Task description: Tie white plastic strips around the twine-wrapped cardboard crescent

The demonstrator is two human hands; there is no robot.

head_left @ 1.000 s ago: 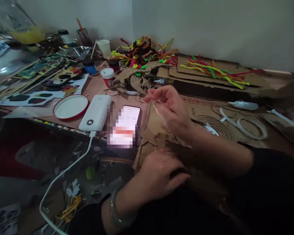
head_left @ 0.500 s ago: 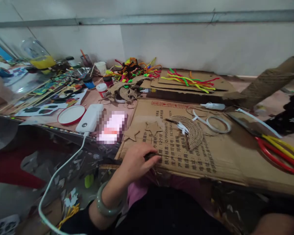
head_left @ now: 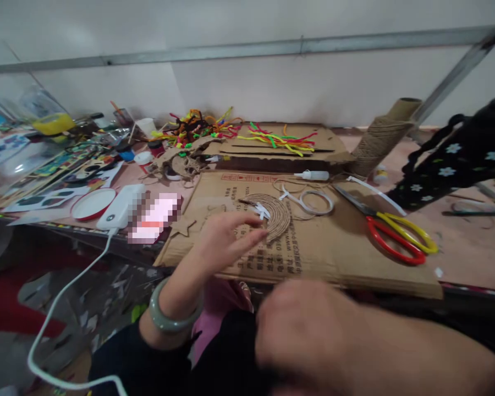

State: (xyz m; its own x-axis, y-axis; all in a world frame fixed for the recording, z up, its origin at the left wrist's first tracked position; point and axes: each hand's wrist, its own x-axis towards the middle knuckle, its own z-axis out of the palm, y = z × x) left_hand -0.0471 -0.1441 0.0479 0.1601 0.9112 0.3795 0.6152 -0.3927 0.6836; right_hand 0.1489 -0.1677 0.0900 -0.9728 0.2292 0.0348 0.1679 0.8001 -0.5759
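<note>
Far left, a round white lid (head_left: 94, 204) with a red rim lies near a smooth white power bank (head_left: 124, 206), cable plugged in. Next, a flat brown star (head_left: 184, 225) at the left edge of the printed cardboard sheet (head_left: 342, 250), just beside the left hand (head_left: 223, 239). Left hand reaches in over the sheet, pale green bangle (head_left: 171, 319) on the wrist, thumb and fingers parted, no visible grip on anything. Twine coil (head_left: 283, 215) lies on the cardboard right at its fingertips: curved band, rough brown concentric rows, flat white strips (head_left: 262, 210) at the inner side; contact unclear. Right hand (head_left: 305, 330) is blurred in the near foreground, closer to the body than the coil and apart from it, forearm in from lower right; fingers unreadable, can't tell if clenched or holding. Further right, smooth white hoop (head_left: 319, 202), then scissors (head_left: 396, 242), metal blades, one red handle, one yellow. Twine-wrapped tube (head_left: 381, 140) stands tilted behind them.
</note>
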